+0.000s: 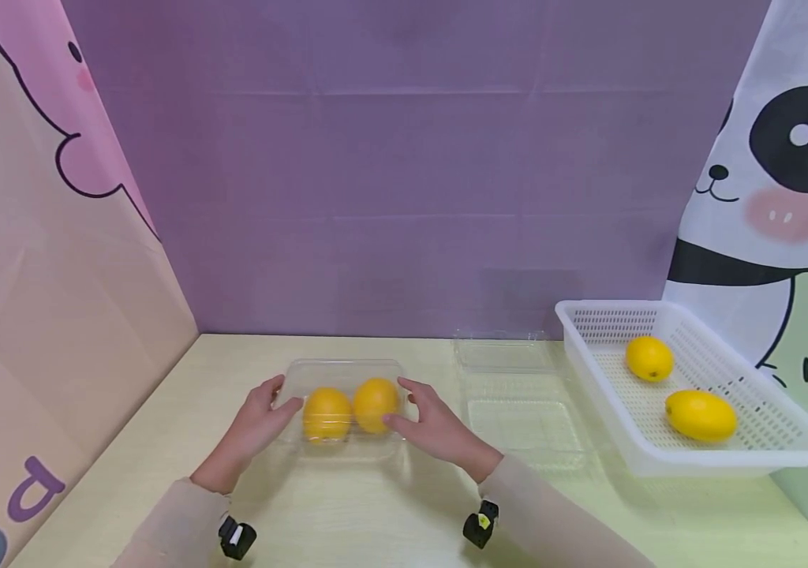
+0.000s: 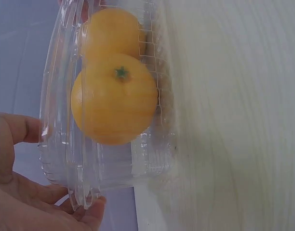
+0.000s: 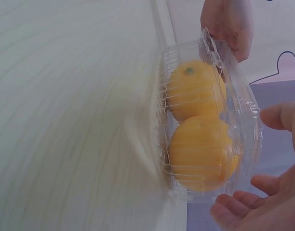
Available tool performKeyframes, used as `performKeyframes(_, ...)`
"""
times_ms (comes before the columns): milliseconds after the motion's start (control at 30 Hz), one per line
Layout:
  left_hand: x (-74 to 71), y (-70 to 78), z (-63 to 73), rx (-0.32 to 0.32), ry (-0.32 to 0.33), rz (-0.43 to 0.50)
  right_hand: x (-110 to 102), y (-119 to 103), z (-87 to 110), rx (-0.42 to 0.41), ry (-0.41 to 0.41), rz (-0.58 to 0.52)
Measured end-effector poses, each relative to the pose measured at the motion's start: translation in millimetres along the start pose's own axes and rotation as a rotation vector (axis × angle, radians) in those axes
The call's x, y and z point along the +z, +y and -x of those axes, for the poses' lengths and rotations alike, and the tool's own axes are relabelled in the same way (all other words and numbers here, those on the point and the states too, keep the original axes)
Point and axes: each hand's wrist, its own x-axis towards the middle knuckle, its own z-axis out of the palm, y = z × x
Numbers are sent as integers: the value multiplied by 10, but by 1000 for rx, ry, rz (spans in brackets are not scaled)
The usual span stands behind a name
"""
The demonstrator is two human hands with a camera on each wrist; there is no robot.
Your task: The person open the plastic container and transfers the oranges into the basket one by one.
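Observation:
A clear plastic clamshell box stands on the table with two oranges inside, one orange on the left and another orange on the right. Its lid lies over the fruit. My left hand holds the box's left end, thumb against the lid and fingertips at the rim in the left wrist view. At the right end, my right hand is spread around the corner. In the right wrist view its thumb touches the lid, while the loosely bent fingers lie close to the end wall.
A second clear clamshell box lies unfolded on the table to the right. Beyond it stands a white perforated basket with two yellow lemons, one lemon behind the other lemon. A purple backdrop rises behind the table.

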Motion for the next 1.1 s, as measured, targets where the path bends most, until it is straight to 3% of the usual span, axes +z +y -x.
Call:
performKeyframes(700, 100, 64, 17, 22, 0, -19, -134, 9, 108, 23, 9, -9)
performKeyframes(1100, 130, 77, 18, 20, 10, -22, -78, -5, 177, 58, 35, -44)
